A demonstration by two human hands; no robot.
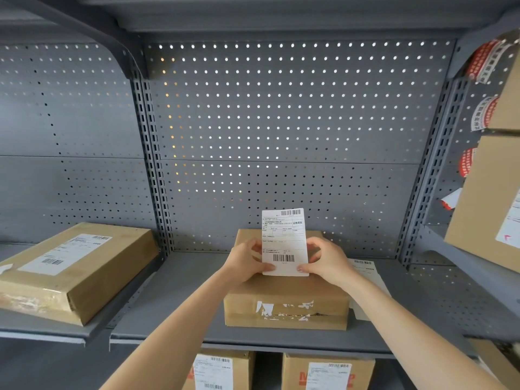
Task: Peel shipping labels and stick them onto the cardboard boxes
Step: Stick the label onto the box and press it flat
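Observation:
A white shipping label (283,235) with barcodes stands upright above a brown cardboard box (287,302) on the grey metal shelf (174,294). My left hand (244,261) pinches the label's lower left edge. My right hand (326,261) pinches its lower right edge. Both hands hover just over the box top. The box's front face carries torn remains of an old label. More label sheets (365,268) lie on the shelf to the right of the box, partly hidden behind my right hand.
A flat labelled box (76,271) lies on the left shelf. Stacked boxes (489,198) with red-and-white tape fill the right shelf. Two labelled boxes (327,372) sit on the shelf below. A perforated grey back panel (281,122) rises behind.

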